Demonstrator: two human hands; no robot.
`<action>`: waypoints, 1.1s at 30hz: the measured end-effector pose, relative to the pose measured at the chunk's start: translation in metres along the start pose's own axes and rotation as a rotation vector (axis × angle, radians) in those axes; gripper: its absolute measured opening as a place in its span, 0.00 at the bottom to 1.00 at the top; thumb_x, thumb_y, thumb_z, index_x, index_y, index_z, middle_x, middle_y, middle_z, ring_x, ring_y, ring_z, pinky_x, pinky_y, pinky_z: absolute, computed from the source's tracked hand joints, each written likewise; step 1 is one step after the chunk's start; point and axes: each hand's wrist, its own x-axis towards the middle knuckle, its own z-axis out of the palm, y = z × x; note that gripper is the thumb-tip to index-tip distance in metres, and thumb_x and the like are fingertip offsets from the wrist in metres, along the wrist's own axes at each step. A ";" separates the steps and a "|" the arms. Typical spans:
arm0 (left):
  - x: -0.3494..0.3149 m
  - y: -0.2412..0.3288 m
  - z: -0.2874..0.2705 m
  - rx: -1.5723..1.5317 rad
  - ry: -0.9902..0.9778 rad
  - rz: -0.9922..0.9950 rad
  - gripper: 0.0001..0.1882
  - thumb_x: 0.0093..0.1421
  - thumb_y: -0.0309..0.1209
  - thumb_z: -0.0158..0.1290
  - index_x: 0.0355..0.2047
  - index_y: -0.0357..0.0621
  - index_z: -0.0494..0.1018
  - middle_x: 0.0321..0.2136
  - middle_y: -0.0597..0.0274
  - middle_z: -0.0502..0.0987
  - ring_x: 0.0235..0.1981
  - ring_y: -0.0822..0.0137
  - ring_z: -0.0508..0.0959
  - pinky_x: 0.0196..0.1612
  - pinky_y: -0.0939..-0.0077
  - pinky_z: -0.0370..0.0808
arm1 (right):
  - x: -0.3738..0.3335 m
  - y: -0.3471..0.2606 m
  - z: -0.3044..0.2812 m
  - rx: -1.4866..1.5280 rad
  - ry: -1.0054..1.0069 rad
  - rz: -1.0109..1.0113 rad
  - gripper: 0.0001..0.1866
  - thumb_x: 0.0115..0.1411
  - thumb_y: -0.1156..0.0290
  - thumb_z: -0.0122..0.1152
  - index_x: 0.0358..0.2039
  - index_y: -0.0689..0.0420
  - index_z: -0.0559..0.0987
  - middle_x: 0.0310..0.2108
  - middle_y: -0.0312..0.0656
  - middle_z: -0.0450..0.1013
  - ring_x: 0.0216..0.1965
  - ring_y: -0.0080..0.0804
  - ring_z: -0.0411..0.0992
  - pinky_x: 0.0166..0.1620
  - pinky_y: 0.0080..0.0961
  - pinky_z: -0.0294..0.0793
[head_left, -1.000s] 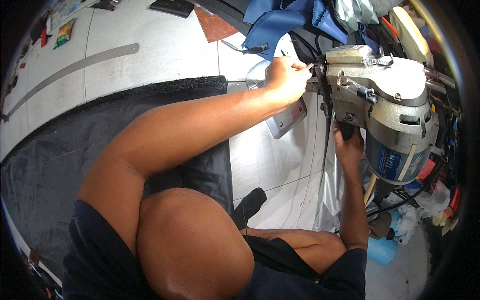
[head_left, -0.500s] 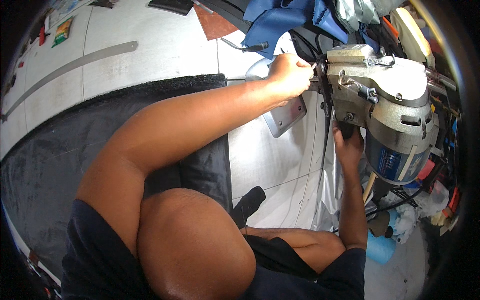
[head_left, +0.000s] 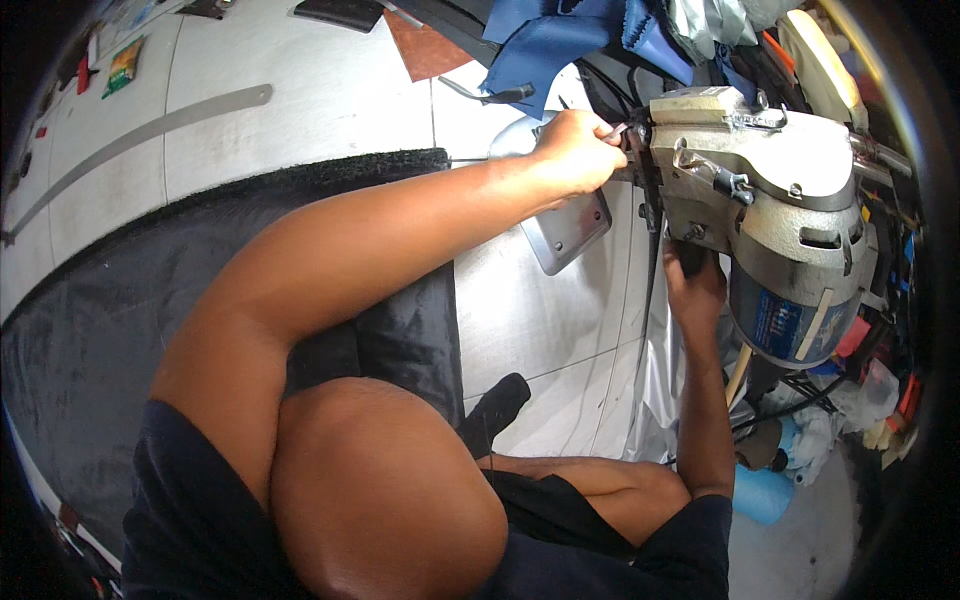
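Note:
A grey metal machine [head_left: 770, 160], which looks like an electric cloth cutter, lies tipped over at the right. My left hand [head_left: 578, 150] is closed in a pinch on a small metal piece [head_left: 616, 133], whose tip reaches the dark upright part [head_left: 645, 150] of the machine. The exact kind of that piece is too small to tell. Beneath the machine's body, my right hand [head_left: 697, 287] wraps round a black handle [head_left: 692, 258], partly hidden by the housing. A silver plate [head_left: 568, 238] with rounded corners shows below my left wrist.
Black padded fabric [head_left: 110, 300] spreads across the left. On the white tiles lie a long metal ruler [head_left: 150, 130], a green packet [head_left: 123, 66] and a brown sheet [head_left: 425, 45]. Blue cloth [head_left: 550, 45] heaps up at the far side. Clutter and a blue roll [head_left: 763, 493] sit at the right.
My left fingers have shifted slightly, and more of the small metal piece shows between them and the machine. My right hand keeps its hold on the handle.

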 end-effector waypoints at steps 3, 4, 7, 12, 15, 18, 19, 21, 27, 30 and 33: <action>0.000 -0.008 0.005 -0.051 0.042 0.076 0.22 0.52 0.24 0.60 0.47 0.34 0.68 0.28 0.61 0.77 0.27 0.74 0.75 0.30 0.79 0.71 | 0.001 -0.003 0.001 0.018 0.016 -0.018 0.28 0.54 0.54 0.60 0.50 0.59 0.72 0.45 0.56 0.73 0.48 0.57 0.71 0.52 0.44 0.69; 0.000 -0.006 0.004 -0.042 0.009 0.067 0.28 0.52 0.24 0.60 0.52 0.33 0.63 0.31 0.60 0.78 0.28 0.75 0.75 0.31 0.80 0.72 | 0.001 -0.004 0.000 0.009 0.018 -0.013 0.28 0.54 0.54 0.60 0.50 0.59 0.72 0.45 0.56 0.73 0.47 0.57 0.71 0.51 0.44 0.69; -0.007 -0.007 0.006 -0.068 0.063 0.164 0.28 0.52 0.24 0.60 0.52 0.31 0.64 0.31 0.61 0.78 0.28 0.75 0.75 0.32 0.81 0.72 | 0.000 -0.008 -0.003 0.001 0.019 -0.003 0.28 0.53 0.54 0.61 0.49 0.59 0.73 0.45 0.56 0.74 0.45 0.58 0.72 0.50 0.44 0.70; -0.001 -0.008 0.006 0.056 0.040 0.192 0.19 0.56 0.28 0.56 0.48 0.34 0.70 0.31 0.63 0.78 0.29 0.75 0.75 0.34 0.81 0.73 | -0.003 -0.007 -0.005 -0.031 0.071 -0.043 0.29 0.52 0.56 0.63 0.50 0.61 0.71 0.45 0.57 0.73 0.45 0.56 0.73 0.49 0.44 0.70; -0.004 -0.005 0.002 -0.033 -0.029 0.165 0.15 0.59 0.30 0.53 0.45 0.36 0.73 0.30 0.65 0.77 0.29 0.76 0.74 0.35 0.81 0.74 | -0.012 -0.031 -0.012 -0.120 0.206 -0.157 0.32 0.50 0.59 0.66 0.52 0.62 0.70 0.46 0.59 0.72 0.46 0.55 0.72 0.49 0.43 0.70; -0.007 -0.003 -0.008 -0.159 -0.130 0.131 0.14 0.60 0.31 0.51 0.44 0.37 0.74 0.29 0.66 0.77 0.28 0.78 0.74 0.34 0.80 0.73 | -0.039 -0.065 -0.024 -0.349 0.301 -0.479 0.34 0.49 0.60 0.69 0.53 0.62 0.69 0.45 0.60 0.70 0.45 0.53 0.72 0.49 0.44 0.70; -0.008 -0.003 -0.013 -0.191 -0.156 0.119 0.14 0.61 0.31 0.51 0.44 0.37 0.74 0.29 0.67 0.77 0.28 0.78 0.73 0.33 0.80 0.73 | -0.053 -0.078 -0.026 -0.230 0.252 -0.574 0.34 0.48 0.59 0.70 0.53 0.61 0.69 0.42 0.58 0.71 0.43 0.50 0.72 0.46 0.42 0.71; -0.007 -0.001 -0.011 -0.205 -0.180 0.140 0.14 0.60 0.31 0.51 0.44 0.38 0.74 0.29 0.68 0.77 0.28 0.78 0.73 0.32 0.80 0.73 | -0.071 -0.093 -0.023 0.082 0.027 -0.515 0.33 0.51 0.58 0.68 0.53 0.60 0.69 0.37 0.53 0.72 0.37 0.42 0.73 0.40 0.36 0.73; -0.008 0.010 -0.019 -0.145 -0.218 0.105 0.14 0.60 0.34 0.51 0.43 0.41 0.75 0.29 0.69 0.76 0.27 0.78 0.73 0.31 0.83 0.71 | -0.027 -0.147 0.022 1.262 -0.362 0.480 0.27 0.68 0.49 0.43 0.53 0.61 0.68 0.30 0.39 0.72 0.23 0.22 0.71 0.21 0.17 0.67; -0.003 0.005 -0.021 -0.048 -0.221 0.171 0.14 0.60 0.38 0.51 0.40 0.42 0.76 0.30 0.68 0.76 0.27 0.78 0.72 0.30 0.82 0.70 | 0.006 -0.167 0.049 1.592 -0.143 0.588 0.26 0.67 0.48 0.47 0.52 0.59 0.69 0.30 0.37 0.71 0.22 0.23 0.71 0.19 0.14 0.66; -0.005 0.014 -0.023 -0.011 -0.222 0.052 0.16 0.61 0.39 0.51 0.41 0.41 0.76 0.30 0.67 0.76 0.28 0.78 0.73 0.29 0.83 0.71 | 0.019 -0.184 0.057 1.792 0.012 0.708 0.25 0.65 0.47 0.50 0.49 0.56 0.70 0.32 0.35 0.70 0.26 0.22 0.70 0.21 0.14 0.64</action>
